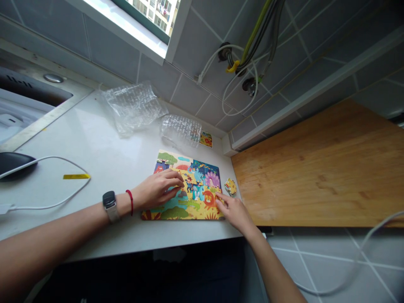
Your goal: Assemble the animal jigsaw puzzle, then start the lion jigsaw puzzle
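Note:
A colourful jigsaw puzzle with animals, trees and water lies flat on the white countertop, mostly assembled. My left hand rests over its left-middle part, fingers loosely bent and slightly apart, and covers some of the picture. No piece shows in it. My right hand touches the puzzle's right edge beside the orange lion, with index finger and thumb apart. Just right of the puzzle lie a few loose puzzle pieces, yellow and partly overlapping. A small picture card lies behind the puzzle, partly under plastic.
Crumpled clear plastic wrapping and another clear plastic piece lie along the wall. A wooden board borders the counter on the right. At left are a white cable, a black object and a sink.

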Available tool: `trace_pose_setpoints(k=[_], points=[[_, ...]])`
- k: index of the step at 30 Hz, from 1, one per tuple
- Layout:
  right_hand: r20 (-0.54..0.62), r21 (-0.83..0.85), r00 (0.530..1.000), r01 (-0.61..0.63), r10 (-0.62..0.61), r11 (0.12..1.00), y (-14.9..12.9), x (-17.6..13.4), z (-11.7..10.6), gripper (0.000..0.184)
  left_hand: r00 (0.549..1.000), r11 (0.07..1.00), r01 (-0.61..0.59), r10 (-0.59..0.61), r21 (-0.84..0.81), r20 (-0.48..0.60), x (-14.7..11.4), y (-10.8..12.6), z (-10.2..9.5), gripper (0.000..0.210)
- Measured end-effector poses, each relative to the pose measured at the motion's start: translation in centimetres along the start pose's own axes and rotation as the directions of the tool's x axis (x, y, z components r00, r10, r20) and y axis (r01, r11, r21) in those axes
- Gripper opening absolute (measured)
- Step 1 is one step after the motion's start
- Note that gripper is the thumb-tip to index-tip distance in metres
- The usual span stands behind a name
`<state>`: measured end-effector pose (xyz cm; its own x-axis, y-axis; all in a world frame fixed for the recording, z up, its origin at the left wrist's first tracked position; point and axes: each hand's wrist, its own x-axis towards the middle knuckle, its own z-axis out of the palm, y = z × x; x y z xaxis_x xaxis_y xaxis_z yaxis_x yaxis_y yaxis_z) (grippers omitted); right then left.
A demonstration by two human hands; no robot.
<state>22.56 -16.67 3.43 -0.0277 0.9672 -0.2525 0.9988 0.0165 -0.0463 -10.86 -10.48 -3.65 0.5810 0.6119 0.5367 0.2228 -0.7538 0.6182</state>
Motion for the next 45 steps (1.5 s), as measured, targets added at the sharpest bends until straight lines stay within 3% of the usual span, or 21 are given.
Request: trace_pose_setpoints(k=[3,8,20,26,30,33,35,38,42,45], points=[[-0.068,-0.012,0.986,-0.151,0.15,0.988,3.5,2.5,-1.1,0.052,1.0,1.0,-0.007,0.007,-0.004,0.005,0.0,0.0,-0.1,0.022],[-0.049,0.024,0.976,-0.213,0.214,0.977,8.1,5.6,-1.5,0.062,1.0,1.0,-0.006,0.006,0.001,-0.004,0.1,-0.1,-0.1,0.022],[-0.021,0.096,0.967,-0.252,0.255,0.963,9.1,6.2,-0.9,0.047,1.0,1.0,-0.003,0.003,0.004,-0.012,0.0,-0.3,-0.1,0.021],[0.008,0.225,0.98,-0.195,0.198,0.955,7.1,5.4,-1.9,0.047,1.0,1.0,0.008,-0.008,0.018,-0.009,0.0,-0.3,-0.2,0.022],[0.055,0.259,0.996,0.052,-0.068,0.964,3.1,4.0,-2.7,0.043,1.0,1.0,0.002,-0.002,0.02,-0.002,0.0,-0.2,-0.1,0.022],[0.14,0.188,0.949,0.256,-0.284,0.948,-0.1,3.3,-3.1,0.045,1.0,1.0,-0.004,0.004,0.019,0.004,0.0,-0.3,-0.1,0.021],[0.139,0.131,0.921,0.346,-0.363,0.929,-1.6,3.2,-3.2,0.057,1.0,1.0,-0.002,0.002,0.021,0.005,0.0,-0.4,-0.1,0.021],[0.072,0.081,0.925,0.367,-0.372,0.927,-2.6,3.3,-3.1,0.068,1.0,1.0,0.0,0.0,0.021,-0.005,0.1,-0.5,-0.2,0.021],[0.069,0.062,0.959,0.272,-0.276,0.96,-3.2,3.0,-2.5,0.043,1.0,1.0,-0.005,0.006,0.014,-0.009,0.2,-0.3,-0.2,0.022],[0.09,0.053,0.97,0.221,-0.225,0.974,-3.6,2.6,-1.7,0.05,1.0,1.0,-0.001,0.001,0.011,0.005,0.1,-0.3,-0.2,0.023]])
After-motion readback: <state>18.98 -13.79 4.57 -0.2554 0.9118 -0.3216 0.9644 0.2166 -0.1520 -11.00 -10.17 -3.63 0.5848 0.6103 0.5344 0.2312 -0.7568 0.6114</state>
